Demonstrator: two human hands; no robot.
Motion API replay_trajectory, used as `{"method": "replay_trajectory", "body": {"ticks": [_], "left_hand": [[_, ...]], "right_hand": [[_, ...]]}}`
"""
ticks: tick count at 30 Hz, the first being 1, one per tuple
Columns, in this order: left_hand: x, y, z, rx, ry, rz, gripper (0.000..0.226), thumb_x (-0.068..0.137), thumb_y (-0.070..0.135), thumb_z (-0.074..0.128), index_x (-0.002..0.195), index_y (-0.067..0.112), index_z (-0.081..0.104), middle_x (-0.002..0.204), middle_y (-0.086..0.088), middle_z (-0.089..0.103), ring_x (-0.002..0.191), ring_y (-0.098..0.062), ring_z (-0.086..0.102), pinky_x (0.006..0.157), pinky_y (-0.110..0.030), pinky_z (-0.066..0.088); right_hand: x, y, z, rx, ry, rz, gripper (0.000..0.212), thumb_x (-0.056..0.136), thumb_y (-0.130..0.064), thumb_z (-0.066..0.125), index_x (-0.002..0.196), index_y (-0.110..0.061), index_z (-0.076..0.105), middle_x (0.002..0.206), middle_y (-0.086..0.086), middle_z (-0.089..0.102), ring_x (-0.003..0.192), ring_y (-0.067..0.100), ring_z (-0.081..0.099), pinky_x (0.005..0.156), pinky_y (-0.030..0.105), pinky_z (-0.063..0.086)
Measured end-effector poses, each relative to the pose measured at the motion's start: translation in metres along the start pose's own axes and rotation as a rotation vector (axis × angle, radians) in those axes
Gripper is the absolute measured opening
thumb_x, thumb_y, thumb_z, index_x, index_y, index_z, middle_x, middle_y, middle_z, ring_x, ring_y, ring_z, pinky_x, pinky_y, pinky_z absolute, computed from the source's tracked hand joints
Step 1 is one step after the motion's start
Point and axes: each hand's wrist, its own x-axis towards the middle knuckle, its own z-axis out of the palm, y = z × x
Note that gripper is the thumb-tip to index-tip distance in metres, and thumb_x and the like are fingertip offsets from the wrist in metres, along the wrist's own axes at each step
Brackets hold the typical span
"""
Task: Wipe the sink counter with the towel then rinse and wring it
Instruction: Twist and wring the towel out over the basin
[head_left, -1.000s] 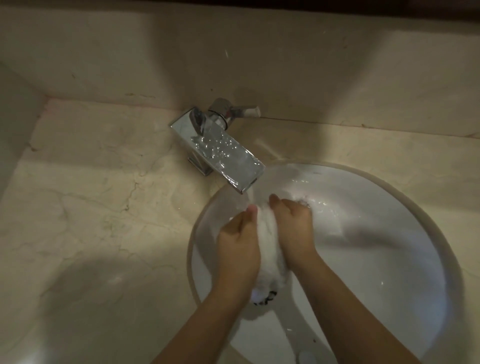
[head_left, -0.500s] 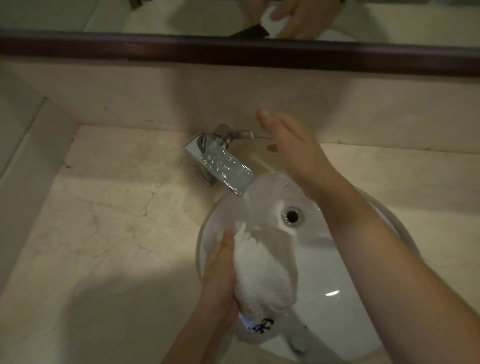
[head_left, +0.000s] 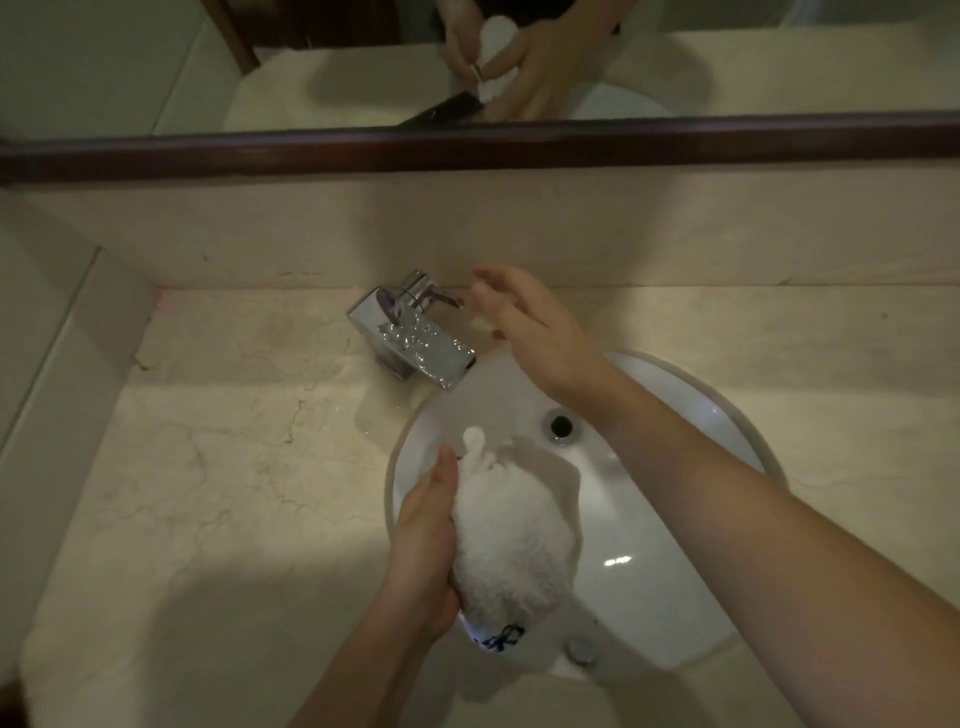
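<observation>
My right hand (head_left: 530, 332) is spread flat with straight fingers. It is just to the right of the faucet (head_left: 415, 340). Its fingertips (head_left: 483, 273) are right by the small lever (head_left: 439, 298) at the back of the faucet. I cannot tell if they touch it.

My left hand (head_left: 423, 551) is on my side of the faucet, out past the end of its spout. Its fingers are curled round the white towel (head_left: 511, 540). The towel is bunched in a fat lump above the sink basin (head_left: 675, 519). Water shines on the flat top of the faucet's spout.

I think the job right now is to work the lever, most likely to shut the water off before I wring. I would push the lever slowly with my fingertips. It looks shiny, and a wet finger could slip off it.

I would hold the towel where it is, out past the spout, so drips fall in the basin. If it slides to the left of the faucet, it will drip on the counter (head_left: 234, 467). Then my right hand should come to the towel, grab its free end and twist hard.
</observation>
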Motion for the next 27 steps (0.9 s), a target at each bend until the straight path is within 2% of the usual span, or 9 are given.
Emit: {"method": "replay_trajectory", "body": {"ticks": [2, 4, 8, 12, 15, 20, 22, 24, 27], "left_hand": [[-0.005, 0.005, 0.003, 0.024, -0.036, 0.0, 0.047, 0.096, 0.055, 0.045, 0.094, 0.029, 0.084, 0.114, -0.013, 0.078, 0.107, -0.03, 0.075, 0.095, -0.046, 0.054], [-0.011, 0.011, 0.006, 0.079, -0.081, 0.016, 0.045, 0.088, 0.058, 0.049, 0.099, 0.03, 0.083, 0.115, -0.01, 0.078, 0.111, -0.029, 0.073, 0.099, -0.047, 0.054], [-0.029, 0.028, 0.021, 0.237, -0.188, 0.068, 0.047, 0.089, 0.056, 0.049, 0.11, 0.024, 0.077, 0.116, -0.011, 0.078, 0.111, -0.029, 0.073, 0.099, -0.046, 0.055], [-0.052, 0.053, 0.034, 0.419, -0.274, 0.135, 0.05, 0.086, 0.065, 0.05, 0.104, 0.026, 0.075, 0.105, -0.005, 0.081, 0.101, -0.023, 0.077, 0.084, -0.037, 0.062], [-0.064, 0.069, 0.043, 0.594, -0.231, 0.256, 0.086, 0.066, 0.093, 0.05, 0.104, 0.017, 0.068, 0.105, -0.014, 0.076, 0.102, -0.031, 0.073, 0.092, -0.051, 0.059], [-0.078, 0.084, 0.058, 0.824, -0.198, 0.465, 0.067, 0.078, 0.079, 0.045, 0.118, 0.026, 0.053, 0.11, 0.006, 0.063, 0.1, -0.012, 0.063, 0.08, -0.021, 0.049], [-0.082, 0.085, 0.058, 0.949, -0.224, 0.577, 0.066, 0.083, 0.082, 0.047, 0.132, 0.038, 0.044, 0.129, 0.01, 0.054, 0.117, -0.01, 0.056, 0.094, -0.027, 0.048], [-0.089, 0.084, 0.056, 1.125, -0.253, 0.743, 0.071, 0.081, 0.08, 0.049, 0.138, 0.039, 0.044, 0.144, 0.013, 0.042, 0.134, -0.011, 0.042, 0.11, -0.034, 0.039], [-0.112, 0.082, 0.062, 1.295, -0.376, 0.89, 0.095, 0.071, 0.076, 0.069, 0.151, 0.036, 0.036, 0.154, 0.018, 0.028, 0.144, -0.005, 0.028, 0.119, -0.033, 0.03]], "right_hand": [[-0.026, 0.007, -0.023, 0.077, 0.06, 0.114, 0.021, 0.104, -0.04, 0.058, 0.123, -0.034, 0.064, 0.125, -0.017, 0.065, 0.117, -0.003, 0.06, 0.113, 0.04, 0.048], [-0.059, 0.021, -0.041, 0.122, 0.098, 0.331, 0.024, 0.098, -0.052, 0.063, 0.116, -0.038, 0.069, 0.121, -0.023, 0.067, 0.124, 0.003, 0.06, 0.112, 0.038, 0.047], [-0.128, 0.03, -0.036, 0.32, -0.13, 0.71, 0.062, 0.081, -0.073, 0.069, 0.124, -0.028, 0.074, 0.123, -0.003, 0.078, 0.12, 0.022, 0.071, 0.112, 0.05, 0.048], [-0.17, -0.004, -0.026, 0.608, -0.033, 0.665, 0.057, 0.083, -0.043, 0.077, 0.129, -0.011, 0.071, 0.124, 0.014, 0.077, 0.117, 0.032, 0.073, 0.11, 0.05, 0.05], [-0.183, -0.022, -0.024, 0.661, 0.1, 0.578, 0.059, 0.075, -0.027, 0.082, 0.126, -0.002, 0.069, 0.117, 0.019, 0.078, 0.11, 0.036, 0.075, 0.1, 0.049, 0.058], [-0.197, -0.04, -0.031, 0.873, 0.295, 0.464, 0.058, 0.08, -0.024, 0.078, 0.131, 0.001, 0.066, 0.128, 0.028, 0.071, 0.118, 0.043, 0.069, 0.101, 0.052, 0.054], [-0.2, -0.044, -0.036, 0.951, 0.339, 0.45, 0.069, 0.079, -0.031, 0.086, 0.135, 0.001, 0.063, 0.133, 0.028, 0.068, 0.123, 0.043, 0.067, 0.106, 0.054, 0.051], [-0.203, -0.05, -0.042, 1.081, 0.375, 0.463, 0.093, 0.064, -0.042, 0.098, 0.139, -0.001, 0.061, 0.136, 0.026, 0.067, 0.126, 0.043, 0.065, 0.107, 0.056, 0.051], [-0.204, -0.061, -0.055, 1.273, 0.365, 0.477, 0.08, 0.075, -0.05, 0.083, 0.139, -0.006, 0.061, 0.133, 0.025, 0.069, 0.122, 0.045, 0.067, 0.09, 0.057, 0.062]]}}
